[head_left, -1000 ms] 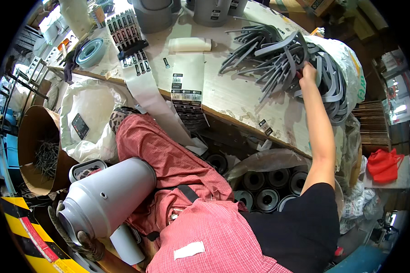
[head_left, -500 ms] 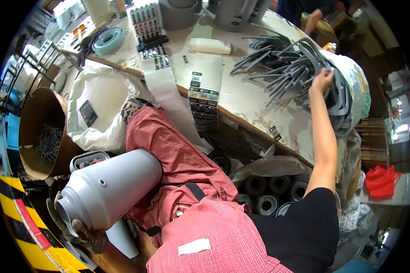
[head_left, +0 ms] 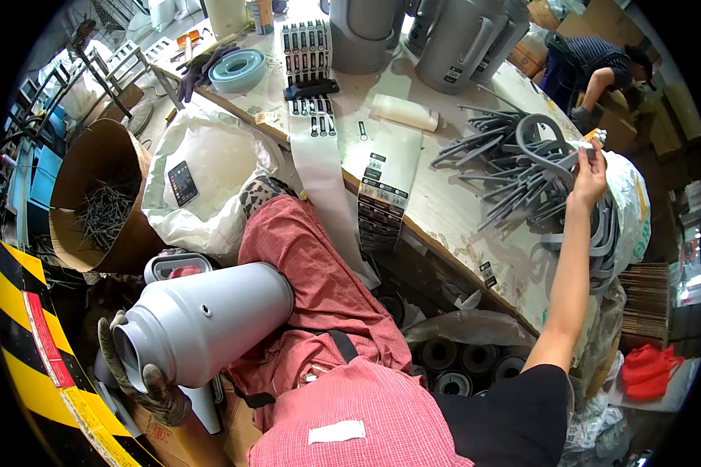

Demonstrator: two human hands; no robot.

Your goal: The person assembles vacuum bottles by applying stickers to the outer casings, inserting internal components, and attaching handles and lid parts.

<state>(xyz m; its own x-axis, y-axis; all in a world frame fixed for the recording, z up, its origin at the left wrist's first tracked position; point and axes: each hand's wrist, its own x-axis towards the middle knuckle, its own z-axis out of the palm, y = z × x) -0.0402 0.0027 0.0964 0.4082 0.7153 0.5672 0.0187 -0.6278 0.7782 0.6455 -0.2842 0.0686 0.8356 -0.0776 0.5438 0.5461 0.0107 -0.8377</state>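
A grey jug body (head_left: 218, 323) with a narrower open neck lies tilted across my lap, its mouth facing left. My gloved left hand (head_left: 160, 395) is wrapped round the neck from below. At the right of the workbench, my bare right hand (head_left: 588, 183) is closed on a curved grey plastic handle (head_left: 549, 165), raised from a heap of similar grey handles (head_left: 514, 187). More curved handles lie stacked under my right wrist, beside a white plastic bag (head_left: 632, 206). The far end of the gripped handle is hard to separate from the heap.
Grey jugs (head_left: 456, 50) stand at the bench's back. Label sheets (head_left: 382, 194) hang over its front edge (head_left: 428, 241). A white sack with a phone (head_left: 182, 183) and a carton (head_left: 136, 167) of thin metal pieces stand left. Below the bench are round parts (head_left: 453, 383). A co-worker (head_left: 611, 74) bends far right.
My right hand has lifted a curved handle up off the heap. The view has shifted, so the bench sits lower and further right. My left hand still grips the jug body's neck.
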